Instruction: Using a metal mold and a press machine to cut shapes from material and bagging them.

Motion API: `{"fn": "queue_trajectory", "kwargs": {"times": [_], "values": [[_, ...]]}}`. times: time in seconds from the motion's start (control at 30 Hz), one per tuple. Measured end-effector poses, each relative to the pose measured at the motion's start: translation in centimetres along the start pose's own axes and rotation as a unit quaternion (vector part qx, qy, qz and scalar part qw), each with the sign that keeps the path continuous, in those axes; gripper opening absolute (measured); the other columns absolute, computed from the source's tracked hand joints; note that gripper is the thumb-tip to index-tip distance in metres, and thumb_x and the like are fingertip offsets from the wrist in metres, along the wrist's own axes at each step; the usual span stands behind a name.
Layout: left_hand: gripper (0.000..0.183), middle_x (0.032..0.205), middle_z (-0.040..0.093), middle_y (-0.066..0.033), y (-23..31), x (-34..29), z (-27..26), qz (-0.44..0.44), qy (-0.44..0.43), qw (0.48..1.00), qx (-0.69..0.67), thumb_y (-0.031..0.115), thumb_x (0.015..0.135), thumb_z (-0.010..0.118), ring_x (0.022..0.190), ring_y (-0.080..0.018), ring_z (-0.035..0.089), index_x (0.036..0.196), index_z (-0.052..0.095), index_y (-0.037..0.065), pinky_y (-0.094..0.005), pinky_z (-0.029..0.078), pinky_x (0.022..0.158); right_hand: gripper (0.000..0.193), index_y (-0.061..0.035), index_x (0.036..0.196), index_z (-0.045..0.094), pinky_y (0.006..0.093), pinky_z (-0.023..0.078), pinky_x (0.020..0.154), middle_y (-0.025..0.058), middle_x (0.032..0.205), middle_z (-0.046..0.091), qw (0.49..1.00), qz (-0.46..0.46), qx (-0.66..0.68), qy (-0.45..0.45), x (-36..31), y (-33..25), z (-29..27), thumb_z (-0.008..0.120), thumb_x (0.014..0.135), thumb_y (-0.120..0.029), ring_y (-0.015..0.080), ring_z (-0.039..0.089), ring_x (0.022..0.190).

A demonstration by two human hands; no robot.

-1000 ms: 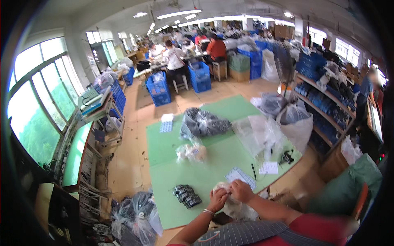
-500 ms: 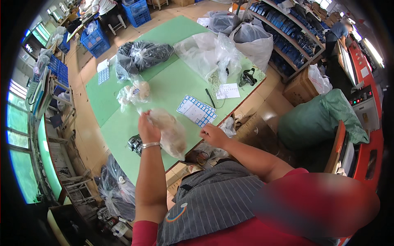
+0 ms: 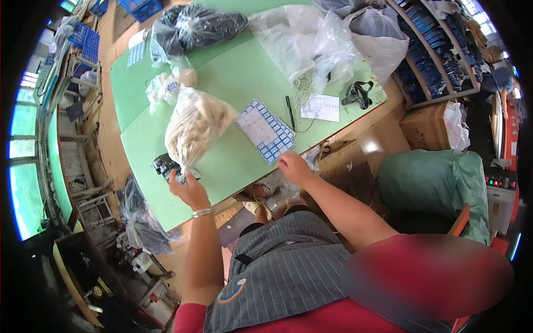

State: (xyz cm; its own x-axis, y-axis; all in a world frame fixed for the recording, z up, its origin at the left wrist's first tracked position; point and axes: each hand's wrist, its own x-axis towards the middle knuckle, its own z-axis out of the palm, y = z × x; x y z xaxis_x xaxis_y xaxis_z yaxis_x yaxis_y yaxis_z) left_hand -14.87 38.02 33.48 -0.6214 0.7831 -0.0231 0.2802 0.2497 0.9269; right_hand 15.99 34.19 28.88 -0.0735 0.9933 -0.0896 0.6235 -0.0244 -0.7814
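A clear plastic bag of beige, soft-looking contents (image 3: pixel 197 122) lies on the green table, its gathered neck toward me. My left hand (image 3: pixel 190 191) is at that neck, thumb and forefinger apart, plastic between them. Beside those fingers is a black object in clear wrap (image 3: pixel 165 165), partly hidden. My right hand (image 3: pixel 295 168) is curled closed at the table's near edge, by the sheets of blue-bordered labels (image 3: pixel 264 127); whatever it may hold is hidden. A smaller bag of pale pieces (image 3: pixel 171 86) sits just beyond the beige one.
On the green table (image 3: pixel 227 172) are a black pen (image 3: pixel 290 111), a handwritten paper (image 3: pixel 322 107), a black strap-like item (image 3: pixel 358 94), crumpled clear plastic (image 3: pixel 294 41) and a bag of dark goods (image 3: pixel 194 28). A green sack (image 3: pixel 422 180) and a carton (image 3: pixel 427 127) stand at the right.
The beige bag has swung over from the right of my left hand to beyond it. My left hand has come nearer me and its fingers have parted. My view has shifted.
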Motion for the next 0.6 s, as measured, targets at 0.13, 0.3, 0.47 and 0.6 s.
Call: {"fn": "queue_trajectory", "kwargs": {"times": [0.13, 0.3, 0.47, 0.6], "values": [[0.029, 0.109, 0.056, -0.019, 4.2, -9.0, 4.8, 0.302, -0.059, 0.936, 0.17, 0.004, 0.081, 0.058, 0.106, -0.0312, 0.052, 0.108, 0.056, -0.004, -0.0364, 0.038, 0.097, 0.013, -0.005, 0.085, 0.061, 0.0421, 0.044, 0.079, 0.0126, 0.089, 0.058, 0.998, -0.038, -0.014, 0.054, 4.5, 3.3, -0.6, 0.064, 0.081, -0.016, 0.0341, 0.054, 0.09], [0.047, 0.109, 0.06, -0.0096, -5.1, -9.9, 12.7, -0.218, -0.251, 0.942, -0.037, 0.008, 0.084, 0.059, 0.093, -0.0191, 0.057, 0.128, 0.045, -0.003, -0.0299, 0.047, 0.077, 0.012, -0.0053, 0.089, 0.062, 0.0411, 0.043, 0.08, 0.0115, 0.09, 0.059, 0.999, -0.043, 0.033, -0.004, 7.1, 4.1, 1.1, 0.063, 0.08, -0.013, 0.0317, 0.054, 0.089], [0.043, 0.088, 0.06, -0.0048, -1.2, -9.5, 19.3, -0.431, -0.221, 0.863, -0.143, 0.007, 0.083, 0.061, 0.07, -0.0105, 0.054, 0.124, 0.048, 0.0, -0.0238, 0.045, 0.062, 0.013, -0.005, 0.093, 0.062, 0.0391, 0.044, 0.082, 0.0123, 0.093, 0.06, 0.998, 0.0, 0.067, -0.02, 7.5, 6.2, -0.8, 0.062, 0.081, -0.01, 0.0302, 0.055, 0.09], [0.028, 0.075, 0.057, 0.0006, -1.6, -8.4, 18.9, -0.411, -0.272, 0.857, -0.147, 0.005, 0.08, 0.064, 0.057, -0.0078, 0.049, 0.107, 0.053, 0.003, -0.0223, 0.041, 0.055, 0.021, -0.0067, 0.103, 0.062, 0.0374, 0.044, 0.085, 0.0134, 0.1, 0.056, 0.988, -0.018, 0.152, -0.023, 8.1, 5.0, -0.9, 0.061, 0.082, -0.009, 0.0298, 0.053, 0.095]]}}
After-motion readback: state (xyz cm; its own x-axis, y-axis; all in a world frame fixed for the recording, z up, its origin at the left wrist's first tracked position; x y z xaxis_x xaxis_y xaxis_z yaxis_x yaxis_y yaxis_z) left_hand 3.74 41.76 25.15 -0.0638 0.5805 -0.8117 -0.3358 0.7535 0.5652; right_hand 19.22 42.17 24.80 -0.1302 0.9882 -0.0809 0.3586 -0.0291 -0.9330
